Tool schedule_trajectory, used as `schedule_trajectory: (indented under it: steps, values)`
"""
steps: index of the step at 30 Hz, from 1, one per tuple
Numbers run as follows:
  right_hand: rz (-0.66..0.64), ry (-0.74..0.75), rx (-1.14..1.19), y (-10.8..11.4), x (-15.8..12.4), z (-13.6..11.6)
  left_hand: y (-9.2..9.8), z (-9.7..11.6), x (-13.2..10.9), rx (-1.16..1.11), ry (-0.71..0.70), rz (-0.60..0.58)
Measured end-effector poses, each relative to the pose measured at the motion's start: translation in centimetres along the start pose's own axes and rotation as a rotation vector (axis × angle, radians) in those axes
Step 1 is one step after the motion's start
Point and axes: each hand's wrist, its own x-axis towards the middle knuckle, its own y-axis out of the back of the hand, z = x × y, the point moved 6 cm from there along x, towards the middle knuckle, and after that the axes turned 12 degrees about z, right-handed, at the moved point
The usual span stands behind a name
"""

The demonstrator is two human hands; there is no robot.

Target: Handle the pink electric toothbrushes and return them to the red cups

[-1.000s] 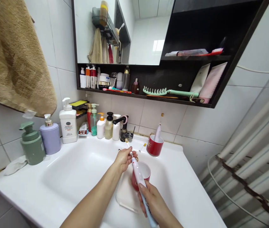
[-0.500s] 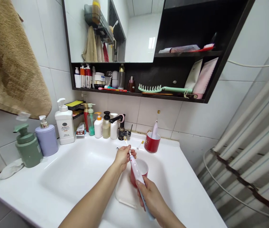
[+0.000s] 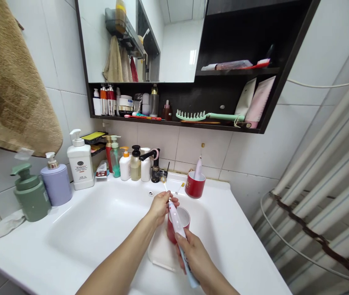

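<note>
My right hand [image 3: 192, 256] is wrapped round the handle of a white and blue electric toothbrush [image 3: 176, 221], which slants up and to the left over the basin. My left hand [image 3: 160, 206] pinches the thin neck of the brush head [image 3: 164, 186] just above the handle. A red cup [image 3: 183, 217] with a white inside stands right behind the toothbrush on a white tray [image 3: 158, 252] at the sink's front right.
A second red cup [image 3: 194, 188] holding another electric toothbrush stands by the wall. A black tap [image 3: 153, 164], several pump bottles [image 3: 80, 162] and a green dispenser [image 3: 30, 194] line the white sink [image 3: 100, 221]. A brown towel [image 3: 11, 90] hangs left; a dark shelf [image 3: 174, 121] hangs above.
The view has shifted slightly up and left. Both hands keep hold of the toothbrush over the red cup, almost unmoved.
</note>
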Motion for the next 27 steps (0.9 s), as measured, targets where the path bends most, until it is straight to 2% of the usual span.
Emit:
schedule_trajectory:
  steps: [2,5,7,14,17,20,22,24,26,27]
  values:
    - [-0.029,-0.024,0.037,-0.3,0.0,0.2,-0.1,-0.1,-0.1,-0.003,0.011,-0.003]
    - [0.071,0.065,-0.018,0.2,0.2,0.0,-0.4,-0.3,-0.2,0.008,0.015,-0.011]
    - [0.086,0.075,-0.014,0.3,0.3,0.0,-0.6,-0.4,-0.3,0.015,0.015,-0.021]
    - [-0.106,-0.163,0.346,-0.6,-0.5,0.3,-0.8,-0.6,-0.4,-0.047,0.043,-0.071]
    - [-0.147,-0.162,0.382,-0.8,-0.7,0.5,-1.0,-0.5,-0.6,-0.072,0.032,-0.093]
    - [-0.057,-0.048,0.254,-0.4,-0.2,0.3,-1.3,-0.3,-0.9,-0.032,0.001,-0.102]
    - [0.049,0.077,0.175,0.3,0.6,-0.7,-1.5,0.1,-1.1,0.056,-0.05,-0.128]
    - [0.199,0.226,0.108,1.4,1.7,-2.4,-1.1,0.7,-1.1,0.217,-0.191,-0.115]
    - [0.348,0.342,0.045,2.6,3.1,-4.3,-0.4,1.4,-1.2,0.462,-0.406,-0.069]
    - [0.378,0.365,0.029,2.9,4.0,-5.0,0.0,1.4,-1.4,0.608,-0.514,-0.052]
